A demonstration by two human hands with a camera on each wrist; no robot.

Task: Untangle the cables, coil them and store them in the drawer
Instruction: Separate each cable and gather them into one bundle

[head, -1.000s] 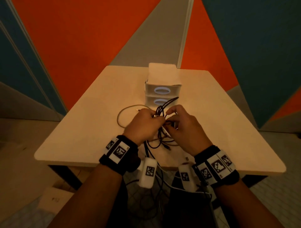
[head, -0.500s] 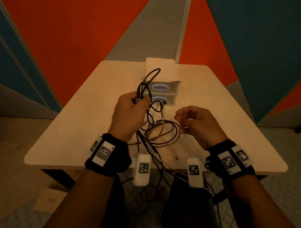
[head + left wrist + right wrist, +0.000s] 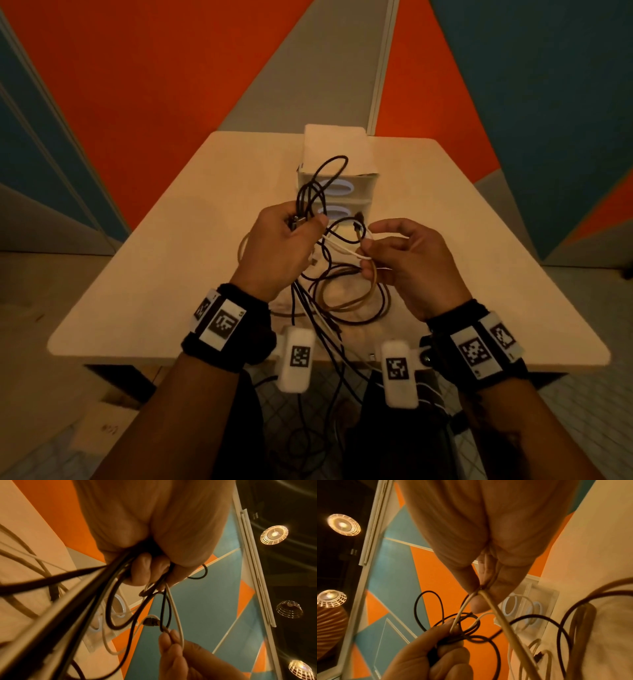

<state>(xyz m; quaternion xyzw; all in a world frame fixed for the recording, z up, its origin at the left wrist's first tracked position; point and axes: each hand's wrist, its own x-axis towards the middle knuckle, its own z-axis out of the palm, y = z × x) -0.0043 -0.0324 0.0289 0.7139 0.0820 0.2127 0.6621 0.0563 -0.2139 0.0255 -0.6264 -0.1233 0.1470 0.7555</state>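
Here the left hand [image 3: 281, 246] grips a bunch of black cables [image 3: 310, 192] above the table [image 3: 178, 233]; the right hand [image 3: 411, 260] pinches a white cable [image 3: 339, 248]; the drawer unit [image 3: 337, 171] stands behind, closed.

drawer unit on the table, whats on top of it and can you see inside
Nothing rests on top of the drawer unit; a black cable loop held up by the left hand only crosses in front of it. Both drawers are shut, so their insides are hidden.
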